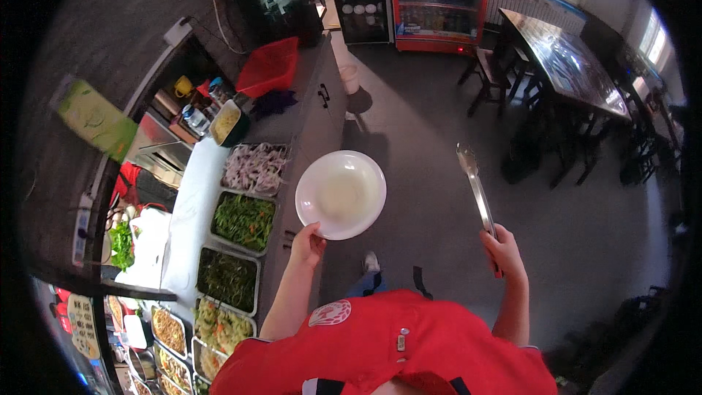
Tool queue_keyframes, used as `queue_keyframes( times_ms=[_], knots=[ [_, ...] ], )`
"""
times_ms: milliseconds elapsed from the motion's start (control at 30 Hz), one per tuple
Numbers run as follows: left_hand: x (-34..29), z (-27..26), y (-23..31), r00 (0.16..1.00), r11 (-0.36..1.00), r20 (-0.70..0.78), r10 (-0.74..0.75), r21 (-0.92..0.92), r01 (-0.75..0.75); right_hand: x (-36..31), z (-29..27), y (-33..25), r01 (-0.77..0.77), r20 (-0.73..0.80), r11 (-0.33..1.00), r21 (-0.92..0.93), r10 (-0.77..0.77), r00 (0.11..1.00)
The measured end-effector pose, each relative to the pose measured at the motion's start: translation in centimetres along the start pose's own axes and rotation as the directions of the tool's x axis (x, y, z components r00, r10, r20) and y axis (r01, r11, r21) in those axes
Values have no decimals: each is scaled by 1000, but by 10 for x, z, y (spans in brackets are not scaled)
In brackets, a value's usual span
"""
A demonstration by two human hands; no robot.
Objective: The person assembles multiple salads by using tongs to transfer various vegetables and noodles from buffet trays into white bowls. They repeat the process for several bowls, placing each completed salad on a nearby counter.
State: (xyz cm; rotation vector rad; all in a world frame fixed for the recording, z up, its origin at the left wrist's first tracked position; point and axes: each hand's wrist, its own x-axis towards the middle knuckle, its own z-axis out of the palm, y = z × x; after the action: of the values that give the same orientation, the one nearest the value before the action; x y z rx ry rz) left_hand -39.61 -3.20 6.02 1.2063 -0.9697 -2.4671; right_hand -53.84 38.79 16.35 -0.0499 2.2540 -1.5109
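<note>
One white bowl [351,208], its near rim pinched in the left hand [310,250], presumably to keep fingers off its inside, held beside the surface [191,201] of vegetable trays [258,285]; one pair of metal tongs [479,194] (well apart, from where I stand), right hand [503,252] clamped on its handle, seemingly leaving the tips free.

A red top [453,329] leaves both forearms bare. Nearer the left hand [310,249], its chest bears a white-and-red emblem [330,314]; midway between both hands sits a small pale tag [401,341]. Blue trousers [368,284], pale shoe [371,261].
</note>
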Motion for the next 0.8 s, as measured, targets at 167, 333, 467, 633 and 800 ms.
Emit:
queue_keyframes(
  times_ms=[167, 333, 467, 633, 800],
  knots=[
    [128, 83, 35, 999, 999, 31, 27, 16, -28, 140, 13, -57, 1, -15, 997, 74, 0, 1000],
    [274, 160, 82, 990, 1000, 140, 14, -13, -12, 256, 10, -106, -4, -55, 992, 128, 11, 998],
    [354, 224, 121, 995, 998, 93, -34, 55, 29, 338, 0, -136, -71, -74, 981, 182, 86, 994],
    [486, 300, 141, 989, 999, 144, -44, -2, 45, 461, -19, -162, -97, -85, 986, 136, 109, 990],
    [602, 375, 138, 996, 989, 42, -76, -126, 81, 609, -52, -193, -158, 11, 987, -34, 158, 987]
  ],
)
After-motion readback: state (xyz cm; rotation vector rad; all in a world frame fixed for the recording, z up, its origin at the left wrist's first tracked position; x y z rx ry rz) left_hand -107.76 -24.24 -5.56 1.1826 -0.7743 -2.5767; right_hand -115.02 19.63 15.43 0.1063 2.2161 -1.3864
